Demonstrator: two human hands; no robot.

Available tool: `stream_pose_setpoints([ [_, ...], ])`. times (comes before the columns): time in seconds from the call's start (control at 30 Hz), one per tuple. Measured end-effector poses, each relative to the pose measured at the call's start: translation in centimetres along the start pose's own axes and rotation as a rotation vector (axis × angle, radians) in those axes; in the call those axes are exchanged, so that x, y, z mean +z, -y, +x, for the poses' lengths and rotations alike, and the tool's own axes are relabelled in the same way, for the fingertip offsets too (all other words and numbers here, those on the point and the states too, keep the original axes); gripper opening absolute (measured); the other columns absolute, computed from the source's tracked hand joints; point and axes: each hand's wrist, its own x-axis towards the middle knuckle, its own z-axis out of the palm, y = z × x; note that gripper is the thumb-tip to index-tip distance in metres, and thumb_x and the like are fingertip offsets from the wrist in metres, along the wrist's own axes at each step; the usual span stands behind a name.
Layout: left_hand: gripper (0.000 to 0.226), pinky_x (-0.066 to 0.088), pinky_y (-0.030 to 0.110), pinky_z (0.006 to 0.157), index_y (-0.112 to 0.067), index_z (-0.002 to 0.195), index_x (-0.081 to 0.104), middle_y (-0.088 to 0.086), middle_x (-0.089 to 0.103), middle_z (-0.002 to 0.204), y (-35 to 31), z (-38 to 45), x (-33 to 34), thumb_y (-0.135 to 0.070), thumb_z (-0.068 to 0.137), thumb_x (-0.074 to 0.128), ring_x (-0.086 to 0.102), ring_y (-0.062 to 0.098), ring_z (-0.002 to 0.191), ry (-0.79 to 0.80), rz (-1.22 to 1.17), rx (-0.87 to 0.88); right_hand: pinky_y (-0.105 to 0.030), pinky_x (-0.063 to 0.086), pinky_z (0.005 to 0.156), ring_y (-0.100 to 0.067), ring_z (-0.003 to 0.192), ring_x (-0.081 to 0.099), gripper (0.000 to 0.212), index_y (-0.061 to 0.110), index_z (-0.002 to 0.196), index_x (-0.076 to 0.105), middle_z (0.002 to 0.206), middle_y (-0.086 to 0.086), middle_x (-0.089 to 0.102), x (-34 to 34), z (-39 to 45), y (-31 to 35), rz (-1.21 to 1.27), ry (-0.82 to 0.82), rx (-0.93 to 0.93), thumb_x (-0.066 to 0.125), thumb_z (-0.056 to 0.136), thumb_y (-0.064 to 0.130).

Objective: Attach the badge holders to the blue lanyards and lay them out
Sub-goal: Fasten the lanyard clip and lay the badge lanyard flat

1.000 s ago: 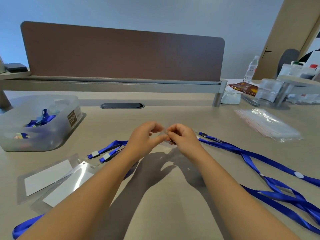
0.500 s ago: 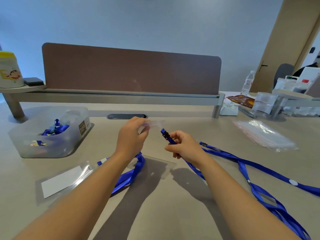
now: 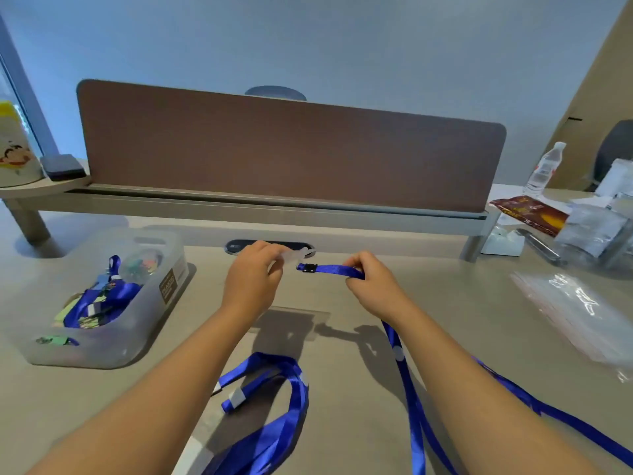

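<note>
Beige counter [image 3: 342, 389] with brown divider panel [image 3: 291, 149] at far edge. Left hand [image 3: 251, 281] held above counter, fingers [image 3: 274, 252] pinching a clear plastic badge holder strap tab [image 3: 297, 254]. Right hand [image 3: 371, 286], fingers pinching blue lanyard strap [image 3: 337, 269] just behind its black clip [image 3: 310, 268]. Clip and tab near each other, not joined. Strap trails down under right forearm to counter. Second blue lanyard [image 3: 274, 406] lies loose, near centre. Translucent plastic bin [image 3: 102, 351] with more lanyards at left; stack of clear sleeves [image 3: 575, 313] at right.
</note>
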Motion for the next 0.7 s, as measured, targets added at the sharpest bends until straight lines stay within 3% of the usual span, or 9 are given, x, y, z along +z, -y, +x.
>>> stream_pose_setpoints([
  [0.07,0.023,0.041,0.035,0.079,-0.003,0.105,0.06,0.02,0.062,0.107,-0.5,2.6,-1.3,-0.003,0.086,0.047,0.052,0.033,0.098,0.013,0.018,-0.015,-0.021,0.035,0.055,-0.007,0.063,0.041,0.021,0.01,0.101,0.048,0.089,-0.003,0.048,-1.7,2.2,2.3,0.002,-0.02,-0.031,0.039,0.087,-0.004],
  [0.17,0.023,0.038,0.032,0.075,-0.005,0.104,0.061,0.02,0.063,0.105,-1.3,5.8,-3.3,-0.001,0.086,0.047,0.053,0.034,0.097,0.012,0.048,0.0,-0.024,0.034,0.055,-0.011,0.064,0.041,0.024,0.014,0.09,0.046,0.083,0.0,0.047,-3.7,5.0,5.7,-0.042,-0.057,-0.107,0.036,0.085,-0.007],
  [0.33,0.024,0.044,0.037,0.072,-0.007,0.102,0.063,0.02,0.065,0.099,0.1,8.0,-4.3,0.001,0.084,0.049,0.054,0.034,0.092,0.015,0.094,-0.012,-0.019,0.035,0.064,-0.022,0.087,0.046,0.032,0.007,0.097,0.058,0.095,-0.002,0.049,-3.1,8.2,7.9,-0.175,-0.089,-0.227,0.036,0.082,-0.01],
  [0.47,0.026,0.047,0.04,0.071,-0.005,0.097,0.065,0.023,0.068,0.091,3.6,5.6,-2.8,0.008,0.077,0.055,0.06,0.039,0.085,0.086,0.149,-0.022,-0.035,0.042,0.086,-0.029,0.1,0.053,0.032,0.009,0.105,0.06,0.109,-0.011,0.061,1.0,9.1,4.7,-0.295,0.028,-0.142,0.037,0.086,-0.004],
  [0.57,0.026,0.051,0.042,0.065,-0.005,0.094,0.066,0.022,0.069,0.087,7.0,3.1,-1.0,0.009,0.074,0.057,0.062,0.04,0.079,0.205,0.222,-0.043,-0.037,0.043,0.087,-0.029,0.097,0.057,0.026,0.01,0.104,0.061,0.106,-0.011,0.065,4.5,8.7,1.3,-0.396,0.134,-0.056,0.039,0.091,0.004],
  [0.63,0.025,0.051,0.043,0.067,-0.006,0.095,0.066,0.021,0.07,0.091,8.7,1.8,0.1,0.004,0.075,0.055,0.062,0.041,0.082,0.274,0.262,-0.057,-0.04,0.041,0.088,-0.03,0.099,0.057,0.027,0.012,0.106,0.062,0.108,-0.01,0.068,6.4,8.3,-0.6,-0.478,0.19,-0.008,0.038,0.093,0.01],
  [0.7,0.024,0.049,0.041,0.078,-0.009,0.102,0.062,0.018,0.067,0.105,9.6,0.8,0.8,-0.006,0.08,0.055,0.059,0.039,0.095,0.353,0.305,-0.089,-0.041,0.034,0.099,-0.029,0.116,0.051,0.031,0.017,0.118,0.057,0.124,-0.008,0.062,7.7,8.0,-2.0,-0.562,0.244,0.053,0.037,0.095,0.017],
])
